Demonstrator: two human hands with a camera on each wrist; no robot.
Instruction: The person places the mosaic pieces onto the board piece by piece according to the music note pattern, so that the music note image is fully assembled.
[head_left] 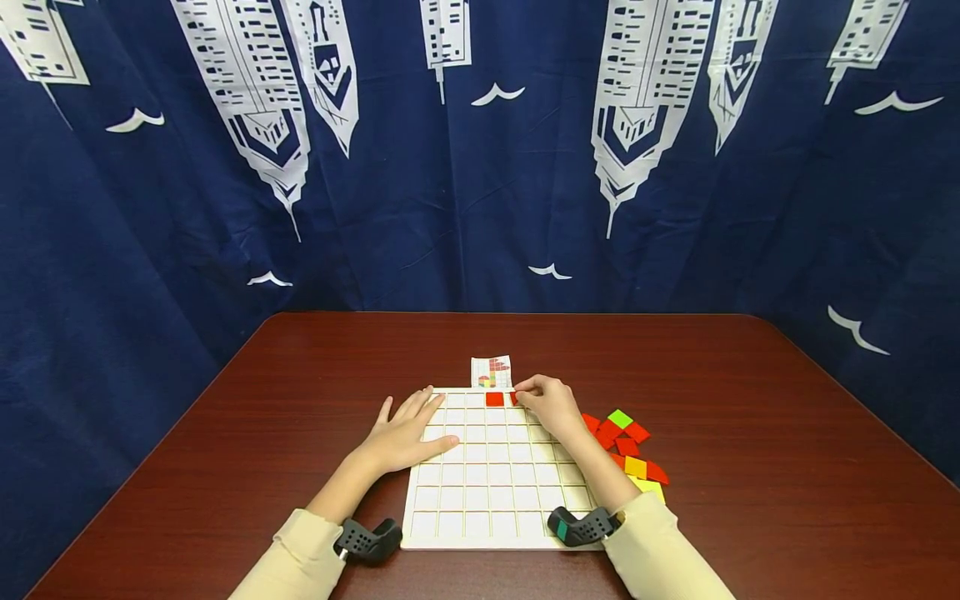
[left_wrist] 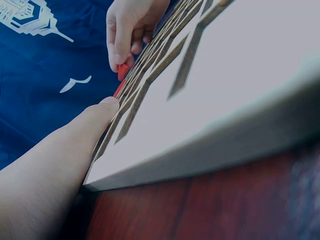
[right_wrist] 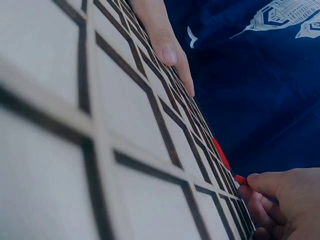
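A white grid board (head_left: 498, 475) with raised lines lies on the table in front of me. My left hand (head_left: 405, 437) rests on its left side with the fingers spread and the thumb over the cells. Near the far edge my right hand (head_left: 551, 407) pinches a small red tile (right_wrist: 240, 179) between thumb and fingertips, and the fingers partly cover it. Just left of that, a red square tile (head_left: 494, 399) sits in a far-row cell. In the left wrist view, the pinched tile appears tilted at the board's surface.
Right of the board lies a loose pile of tiles: several red ones (head_left: 627, 447), a green one (head_left: 620, 419), an orange one (head_left: 635, 467) and yellow pieces. A small printed picture card (head_left: 480, 367) touches the board's far edge. Behind the brown table (head_left: 337, 358) hangs a blue curtain.
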